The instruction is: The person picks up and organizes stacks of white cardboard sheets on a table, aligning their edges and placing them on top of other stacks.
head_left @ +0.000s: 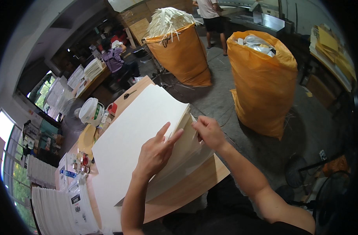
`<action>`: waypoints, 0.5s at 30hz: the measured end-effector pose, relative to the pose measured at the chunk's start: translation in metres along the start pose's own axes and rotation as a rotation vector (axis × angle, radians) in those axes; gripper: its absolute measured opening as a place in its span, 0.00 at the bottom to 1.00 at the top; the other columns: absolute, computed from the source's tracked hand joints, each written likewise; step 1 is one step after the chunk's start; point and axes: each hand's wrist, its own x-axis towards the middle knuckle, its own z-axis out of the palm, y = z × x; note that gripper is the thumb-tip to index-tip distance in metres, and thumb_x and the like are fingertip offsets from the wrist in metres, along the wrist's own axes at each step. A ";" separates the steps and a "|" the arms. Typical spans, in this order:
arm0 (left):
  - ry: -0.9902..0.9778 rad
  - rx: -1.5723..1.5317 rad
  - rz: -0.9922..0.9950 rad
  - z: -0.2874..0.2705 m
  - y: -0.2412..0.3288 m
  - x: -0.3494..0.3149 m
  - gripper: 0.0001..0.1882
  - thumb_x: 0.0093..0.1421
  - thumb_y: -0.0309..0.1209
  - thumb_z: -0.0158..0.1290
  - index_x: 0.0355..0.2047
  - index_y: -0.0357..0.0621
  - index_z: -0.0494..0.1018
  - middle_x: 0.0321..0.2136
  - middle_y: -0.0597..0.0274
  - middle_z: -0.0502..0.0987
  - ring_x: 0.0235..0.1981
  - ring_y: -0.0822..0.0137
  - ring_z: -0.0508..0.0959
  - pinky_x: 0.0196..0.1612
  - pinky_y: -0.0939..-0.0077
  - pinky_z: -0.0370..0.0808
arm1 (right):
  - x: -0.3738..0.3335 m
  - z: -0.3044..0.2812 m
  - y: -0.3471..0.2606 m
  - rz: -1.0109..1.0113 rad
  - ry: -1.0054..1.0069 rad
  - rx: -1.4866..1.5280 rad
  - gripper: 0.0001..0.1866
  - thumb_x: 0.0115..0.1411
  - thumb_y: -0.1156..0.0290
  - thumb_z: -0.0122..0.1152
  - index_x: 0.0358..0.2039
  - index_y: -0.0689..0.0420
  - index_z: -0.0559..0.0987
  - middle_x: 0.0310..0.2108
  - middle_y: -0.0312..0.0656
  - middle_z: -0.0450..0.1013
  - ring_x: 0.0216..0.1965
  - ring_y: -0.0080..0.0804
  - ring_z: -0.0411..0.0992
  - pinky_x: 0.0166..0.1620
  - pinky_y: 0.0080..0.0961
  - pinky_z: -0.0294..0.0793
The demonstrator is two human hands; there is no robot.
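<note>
Large white paper sheets [136, 113] lie in a stack on a light wooden table. Their right edges are lifted and fanned apart near my hands. My left hand [157, 152] rests over the top sheet at this edge, with two fingers stretched out and apart. At the far right corner of the stack, my right hand [208, 132] is closed in a pinch on the edge of a paper sheet. How many sheets it pinches is hidden by the fingers. The lower sheets droop toward the wooden table top [190, 192] in front of me.
Scissors [129, 94], a white bucket [91, 111] and tape rolls [85, 159] lie along the table's left side. Stacked printed sheets [55, 211] stand at the lower left. Two orange sacks [261, 86] of scraps stand on the floor beyond. Two other people are farther back.
</note>
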 end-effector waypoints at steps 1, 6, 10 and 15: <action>-0.013 0.028 0.011 -0.001 -0.003 -0.002 0.22 0.63 0.29 0.57 0.56 0.68 0.77 0.61 0.51 0.74 0.38 0.51 0.85 0.42 0.61 0.82 | 0.005 -0.004 -0.003 0.088 -0.043 0.186 0.17 0.70 0.64 0.61 0.23 0.53 0.71 0.16 0.34 0.70 0.20 0.25 0.75 0.22 0.21 0.70; -0.020 0.048 0.045 -0.004 0.000 -0.004 0.26 0.54 0.42 0.69 0.54 0.70 0.78 0.60 0.52 0.74 0.37 0.53 0.84 0.41 0.62 0.82 | 0.010 -0.003 -0.009 0.212 -0.090 0.505 0.16 0.70 0.65 0.61 0.24 0.53 0.71 0.18 0.36 0.71 0.21 0.26 0.76 0.22 0.22 0.71; -0.048 0.042 -0.012 -0.003 0.003 -0.003 0.31 0.45 0.44 0.76 0.52 0.65 0.81 0.59 0.57 0.76 0.44 0.53 0.86 0.43 0.63 0.84 | 0.008 -0.004 -0.008 0.218 -0.090 0.506 0.17 0.70 0.64 0.61 0.23 0.53 0.71 0.18 0.36 0.72 0.21 0.27 0.77 0.22 0.22 0.70; -0.053 -0.018 -0.011 -0.005 -0.005 -0.004 0.31 0.46 0.43 0.76 0.52 0.67 0.81 0.57 0.60 0.77 0.44 0.55 0.86 0.43 0.65 0.84 | 0.006 -0.007 -0.005 0.233 -0.095 0.477 0.17 0.70 0.64 0.62 0.23 0.53 0.72 0.18 0.36 0.72 0.21 0.27 0.77 0.21 0.22 0.70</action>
